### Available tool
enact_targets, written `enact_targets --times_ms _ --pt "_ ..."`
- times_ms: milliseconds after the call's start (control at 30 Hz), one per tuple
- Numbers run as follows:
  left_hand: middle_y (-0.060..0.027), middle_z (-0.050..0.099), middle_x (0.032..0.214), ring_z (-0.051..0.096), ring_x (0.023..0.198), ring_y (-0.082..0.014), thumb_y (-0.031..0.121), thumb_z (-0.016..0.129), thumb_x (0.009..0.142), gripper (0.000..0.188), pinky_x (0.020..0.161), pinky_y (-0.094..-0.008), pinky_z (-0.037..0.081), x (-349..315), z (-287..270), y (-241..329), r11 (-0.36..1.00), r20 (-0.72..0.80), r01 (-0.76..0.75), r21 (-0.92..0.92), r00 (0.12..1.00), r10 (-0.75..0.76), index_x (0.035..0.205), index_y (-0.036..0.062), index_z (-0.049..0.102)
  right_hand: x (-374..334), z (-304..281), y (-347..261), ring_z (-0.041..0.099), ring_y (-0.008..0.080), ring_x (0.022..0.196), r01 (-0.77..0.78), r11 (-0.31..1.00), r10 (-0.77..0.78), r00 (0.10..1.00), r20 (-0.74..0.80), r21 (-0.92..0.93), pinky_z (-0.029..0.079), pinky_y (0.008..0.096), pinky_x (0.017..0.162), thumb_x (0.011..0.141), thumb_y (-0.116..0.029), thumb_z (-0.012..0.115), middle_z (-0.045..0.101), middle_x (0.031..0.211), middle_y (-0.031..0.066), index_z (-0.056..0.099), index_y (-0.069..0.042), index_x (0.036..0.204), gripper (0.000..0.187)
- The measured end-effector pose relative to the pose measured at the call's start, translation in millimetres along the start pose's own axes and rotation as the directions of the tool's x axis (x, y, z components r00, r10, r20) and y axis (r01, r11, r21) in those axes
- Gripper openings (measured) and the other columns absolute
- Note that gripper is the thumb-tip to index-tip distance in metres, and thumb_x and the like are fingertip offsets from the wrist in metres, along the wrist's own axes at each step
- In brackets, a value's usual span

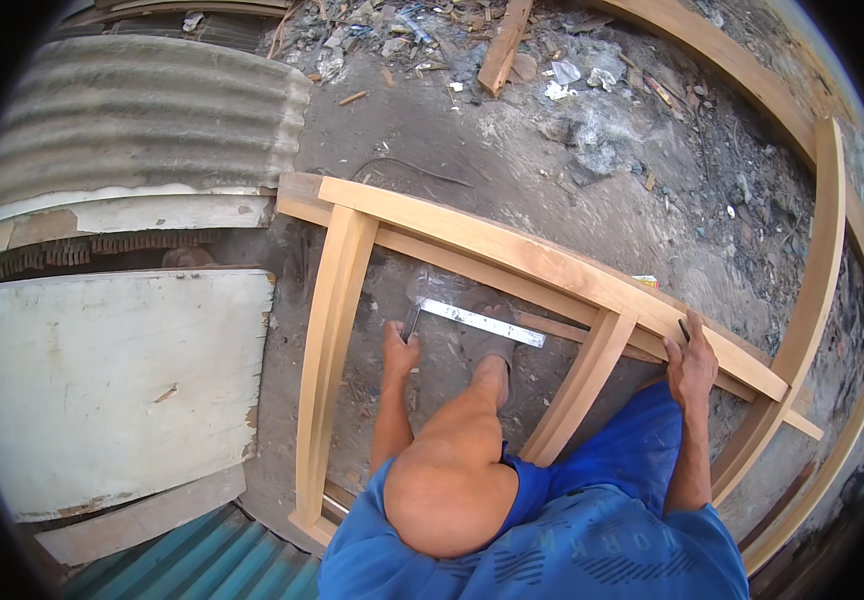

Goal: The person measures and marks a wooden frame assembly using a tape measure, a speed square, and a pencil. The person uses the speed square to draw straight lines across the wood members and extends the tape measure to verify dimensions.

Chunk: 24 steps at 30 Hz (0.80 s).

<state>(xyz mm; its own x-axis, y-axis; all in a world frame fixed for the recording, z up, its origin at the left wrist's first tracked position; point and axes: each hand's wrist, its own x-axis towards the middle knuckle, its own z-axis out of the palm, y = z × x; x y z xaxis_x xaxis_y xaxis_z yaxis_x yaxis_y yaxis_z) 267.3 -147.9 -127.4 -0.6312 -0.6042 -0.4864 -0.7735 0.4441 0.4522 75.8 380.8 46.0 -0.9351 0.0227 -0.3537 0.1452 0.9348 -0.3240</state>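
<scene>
My left hand (401,350) is closed around the dark handle of a try square (482,323). Its silver blade points to the right, inside a light wooden frame (512,245) and over the ground by my sandalled foot. On the right, my right hand (692,368) rests against the frame's long top rail, near its right end. A short dark pencil-like stick (684,330) pokes out between the fingers of that hand. An upright post (337,340) joins the rail at the left, and a shorter crosspiece (587,380) meets it between my hands.
Corrugated sheeting (132,115) and a worn white board (112,390) stand at the left, with teal corrugated sheet (207,560) below. A curved timber (820,260) crosses at the right. Beyond the frame, a loose wood piece (505,50) lies among scattered rubbish on the dirt.
</scene>
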Motion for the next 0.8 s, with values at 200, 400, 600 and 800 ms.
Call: enact_targets --times_ms 200,400,600,800 --pt "-0.0185 0.07 0.1 0.069 0.093 -0.0296 0.017 0.067 0.091 0.037 0.087 -0.0411 0.053 -2 -71 99 0.932 0.074 -0.343 -0.119 0.933 0.353 0.124 0.001 0.061 -1 0 5 0.065 0.0433 0.114 -0.018 1.0 0.018 1.0 0.015 -0.023 0.05 0.0488 0.098 0.092 -0.026 0.073 0.067 0.127 0.0263 0.045 -0.003 0.152 0.07" --pt "-0.003 0.068 0.088 0.06 0.085 -0.0121 0.032 0.07 0.099 0.031 0.077 -0.0313 0.05 19 -119 228 0.851 0.277 -0.43 -0.301 0.815 0.509 0.111 0.0035 0.071 0 2 8 0.067 0.0404 0.108 -0.021 0.999 0.021 1.0 0.0 0.028 0.051 0.0486 0.095 0.09 -0.025 0.075 0.07 0.118 0.0229 0.049 -0.004 0.149 0.068" --pt "-0.0159 0.068 0.084 0.063 0.077 -0.0364 0.033 0.065 0.101 0.026 0.071 -0.0417 0.05 47 -35 378 0.582 0.341 -0.811 -0.061 0.531 0.775 0.108 0.0087 0.067 2 1 8 0.067 0.0403 0.102 0.032 0.999 -0.032 0.999 -0.027 -0.001 0.052 0.0483 0.089 0.09 -0.03 0.073 0.071 0.111 0.0204 0.052 -0.003 0.143 0.063" --pt "-0.0202 0.068 0.086 0.065 0.084 -0.0446 0.03 0.065 0.099 0.024 0.072 -0.0522 0.048 37 44 402 0.434 0.54 -0.9 -0.034 0.349 0.766 0.102 0.0065 0.064 0 1 8 0.067 0.0406 0.1 0.038 0.999 -0.037 0.998 -0.041 0.033 0.052 0.047 0.088 0.089 -0.027 0.075 0.072 0.109 0.0197 0.051 -0.004 0.146 0.066"
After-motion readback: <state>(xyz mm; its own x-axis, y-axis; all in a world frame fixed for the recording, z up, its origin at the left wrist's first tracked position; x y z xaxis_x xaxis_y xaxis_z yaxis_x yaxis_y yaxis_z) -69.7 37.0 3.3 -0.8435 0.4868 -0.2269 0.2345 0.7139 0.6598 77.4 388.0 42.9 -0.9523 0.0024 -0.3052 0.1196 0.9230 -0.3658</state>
